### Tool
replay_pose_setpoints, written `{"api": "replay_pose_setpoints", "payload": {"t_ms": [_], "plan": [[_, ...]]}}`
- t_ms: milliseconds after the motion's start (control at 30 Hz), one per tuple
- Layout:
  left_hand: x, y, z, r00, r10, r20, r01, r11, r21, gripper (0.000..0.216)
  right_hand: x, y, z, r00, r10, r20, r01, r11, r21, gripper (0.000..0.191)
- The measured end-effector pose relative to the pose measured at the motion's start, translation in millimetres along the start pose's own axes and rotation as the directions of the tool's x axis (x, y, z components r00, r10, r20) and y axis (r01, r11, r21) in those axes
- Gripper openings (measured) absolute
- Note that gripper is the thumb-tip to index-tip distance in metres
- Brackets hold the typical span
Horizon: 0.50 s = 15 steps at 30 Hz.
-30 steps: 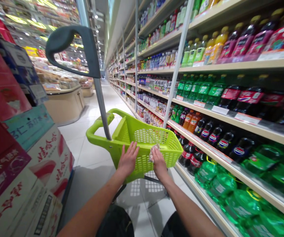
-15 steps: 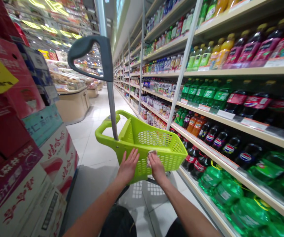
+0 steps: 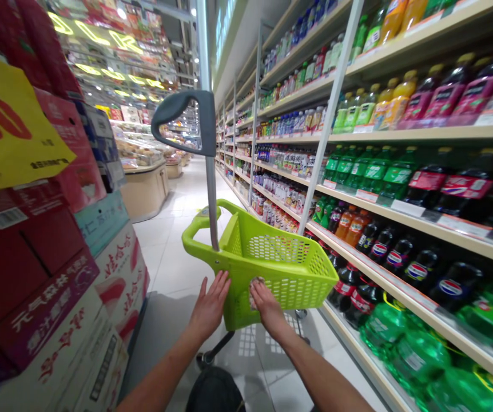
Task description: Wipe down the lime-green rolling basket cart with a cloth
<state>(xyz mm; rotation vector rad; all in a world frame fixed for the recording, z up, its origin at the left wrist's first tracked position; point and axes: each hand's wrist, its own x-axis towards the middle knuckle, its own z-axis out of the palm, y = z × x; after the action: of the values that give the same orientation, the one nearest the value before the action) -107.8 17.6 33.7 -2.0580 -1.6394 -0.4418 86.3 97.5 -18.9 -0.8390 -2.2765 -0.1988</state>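
Note:
A lime-green shopping basket cart (image 3: 238, 280) stands on wheels in front of me, its perforated side facing my hands. My left hand (image 3: 210, 306) rests flat against the rear edge of that side, fingers stretched out and holding nothing. Under the fingers of my right hand (image 3: 267, 306) a crumpled whitish cloth (image 3: 254, 292) is pressed to the side panel; much of it is covered. A metal pole rises from the cart's rear and bears a grey loop handle (image 3: 207, 123). The basket's visible inside holds nothing.
Shelves of bottled drinks (image 3: 401, 171) run along the right, with large green bottles (image 3: 413, 343) at the bottom. Stacked drink cartons (image 3: 36, 269) with a yellow sign (image 3: 10, 126) stand close on the left. Up the tiled aisle is a display counter (image 3: 143, 191).
My right hand has slid the cloth a little down and left over the side panel. My left hand has shifted left to the rear edge. The view has turned slightly left.

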Motion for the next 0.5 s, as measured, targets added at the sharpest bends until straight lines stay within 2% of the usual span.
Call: {"api": "replay_pose_setpoints", "payload": {"t_ms": [100, 200, 267, 333, 433, 500], "plan": [[-6.8, -12.9, -0.3, 0.999, -0.033, -0.023, 0.033, 0.999, -0.011, 0.057, 11.0, -14.7, -4.3, 0.998, -0.045, -0.041, 0.045, 0.999, 0.022, 0.043], [-9.1, -22.0, -2.1, 0.996, -0.077, -0.050, 0.077, 0.997, -0.004, 0.059, 54.1, -35.5, -13.6, 0.982, -0.095, -0.161, 0.105, 0.993, 0.057, 0.043], [-8.4, -25.7, -5.0, 0.992, -0.107, -0.072, 0.108, 0.994, 0.013, 0.060, 75.6, -46.0, -13.6, 0.973, -0.138, -0.187, 0.150, 0.987, 0.052, 0.041], [-8.0, -29.1, -9.4, 0.986, -0.141, -0.093, 0.145, 0.989, 0.036, 0.061, 79.9, -52.2, -7.7, 0.970, -0.193, -0.150, 0.199, 0.980, 0.028, 0.038], [-9.6, -36.6, -17.1, 0.977, -0.184, -0.111, 0.191, 0.980, 0.056, 0.061, 70.3, -57.9, 1.1, 0.961, -0.270, -0.066, 0.272, 0.962, 0.012, 0.034], [-10.6, -42.7, -21.5, 0.974, -0.198, -0.109, 0.205, 0.977, 0.056, 0.060, 72.9, -63.2, -0.5, 0.955, -0.283, -0.093, 0.285, 0.958, 0.013, 0.034]]}}
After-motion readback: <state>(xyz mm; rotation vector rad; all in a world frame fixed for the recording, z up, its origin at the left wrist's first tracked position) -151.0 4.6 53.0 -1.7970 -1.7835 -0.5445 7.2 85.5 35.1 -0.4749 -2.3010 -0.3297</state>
